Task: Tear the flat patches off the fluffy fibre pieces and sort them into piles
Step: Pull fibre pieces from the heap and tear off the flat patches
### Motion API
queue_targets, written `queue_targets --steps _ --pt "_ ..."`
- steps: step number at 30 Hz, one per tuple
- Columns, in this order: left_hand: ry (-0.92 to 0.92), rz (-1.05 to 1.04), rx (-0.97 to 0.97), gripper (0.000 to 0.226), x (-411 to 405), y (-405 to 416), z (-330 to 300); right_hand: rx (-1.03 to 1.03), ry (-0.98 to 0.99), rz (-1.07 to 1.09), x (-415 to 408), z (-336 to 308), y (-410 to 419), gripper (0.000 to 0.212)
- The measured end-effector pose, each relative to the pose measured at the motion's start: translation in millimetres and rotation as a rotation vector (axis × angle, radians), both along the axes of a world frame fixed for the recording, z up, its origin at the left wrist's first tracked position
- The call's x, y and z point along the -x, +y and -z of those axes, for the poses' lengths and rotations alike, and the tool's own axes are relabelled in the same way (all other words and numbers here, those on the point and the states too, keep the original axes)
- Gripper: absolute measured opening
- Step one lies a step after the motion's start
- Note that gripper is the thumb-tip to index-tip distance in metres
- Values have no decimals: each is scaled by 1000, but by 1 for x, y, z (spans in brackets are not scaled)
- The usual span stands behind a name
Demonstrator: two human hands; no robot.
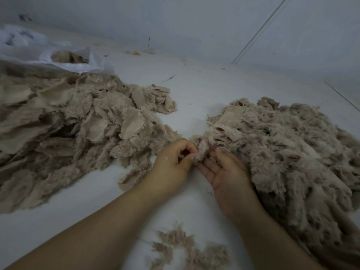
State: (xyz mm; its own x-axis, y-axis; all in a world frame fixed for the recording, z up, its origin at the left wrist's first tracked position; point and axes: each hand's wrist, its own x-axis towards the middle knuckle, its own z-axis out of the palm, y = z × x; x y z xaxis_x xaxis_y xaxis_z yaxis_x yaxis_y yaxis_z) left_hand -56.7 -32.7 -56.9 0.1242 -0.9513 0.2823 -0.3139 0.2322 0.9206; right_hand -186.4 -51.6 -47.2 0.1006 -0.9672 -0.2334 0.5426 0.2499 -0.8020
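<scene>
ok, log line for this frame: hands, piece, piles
left hand pinches fibre piece | right hand open, palm up beside it | left pile | right pile | small tuft pile

Both forearms are bare to the frame edge, no sleeves showing; the left hand (pixel 171 162) and right hand (pixel 227 170) wear nothing.
</scene>
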Motion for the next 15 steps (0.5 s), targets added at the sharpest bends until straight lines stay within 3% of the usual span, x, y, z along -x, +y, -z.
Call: queue_targets --steps 3,9,15 --pt "25 31 10 17 2 0 -2 -3 -20 -7 0 -1 -1 19" --pt "46 47 98 42 1 5 -4 7 8 -14 0 -2 0 21" --pt "-107 79 122 25 5 6 -8 -23 44 -46 2 -3 -3 43"
